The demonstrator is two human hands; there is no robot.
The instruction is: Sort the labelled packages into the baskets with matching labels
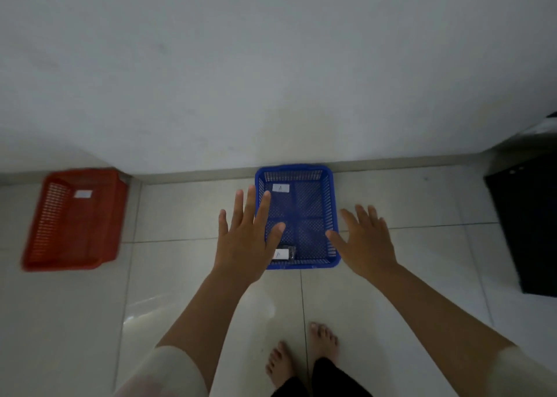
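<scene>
The floor (187, 276) is laid with large glossy pale tiles and meets a plain white wall (271, 65) along a low skirting line. A dark object (527, 230), too dim to identify, stands at the right edge of the view.

Two perforated plastic baskets sit on the floor along the wall. The blue basket (330, 215) is at centre, its far edge close to the skirting. A white label (280, 188) is fixed inside it near the far left corner; the marking on the label is too blurred to read. The red basket (54, 224) lies well to the left, near the wall corner, turned at an angle, with a white label (83, 193) in its far part.

One small dark package (285, 253) with a white label lies inside the blue basket, in the near left corner, against the near wall.

The left hand (245, 240) is spread flat with palm down and fingers extended, holding nothing. It overlaps the left wall of the blue basket, and the package shows just beside the base of its thumb. The right hand (366, 243) is likewise spread and empty, at the right wall of the basket, well apart from the package. The package lies between the two hands, nearer the left.

Two bare feet (301, 357) stand on the tiles at the near edge of the view.
</scene>
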